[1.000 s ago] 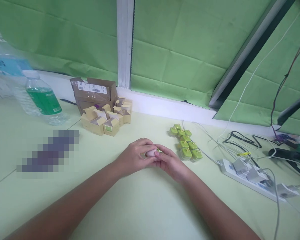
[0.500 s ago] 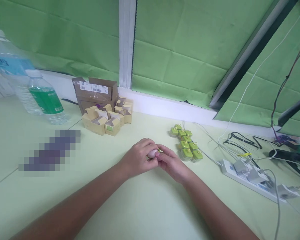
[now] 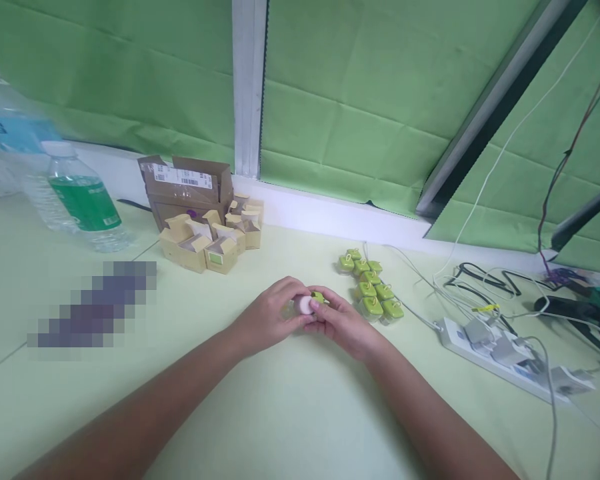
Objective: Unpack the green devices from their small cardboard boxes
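Observation:
A small clear container with a round pale pink piece (image 3: 306, 305) is between my hands at the middle of the table. My left hand (image 3: 270, 313) is curled round its left side, thumb below and fingers above. From the right, my right hand (image 3: 344, 327) has its thumb on the pink piece, with a green lid (image 3: 318, 297) between its fingers. Just to the right stand several clear jars with green lids (image 3: 371, 307), each lid bearing a small loop.
Opened cream cartons (image 3: 185, 252) and a brown cardboard box (image 3: 187, 193) stand at the back left, near water bottles (image 3: 87, 203). On the right lie a power strip (image 3: 505, 367) with plugs and tangled cables (image 3: 480, 287). A blurred patch covers something at left.
My left fingers have loosened and shifted slightly left. More of the pink piece and the green lid now show between my hands. The whole view has moved a little.

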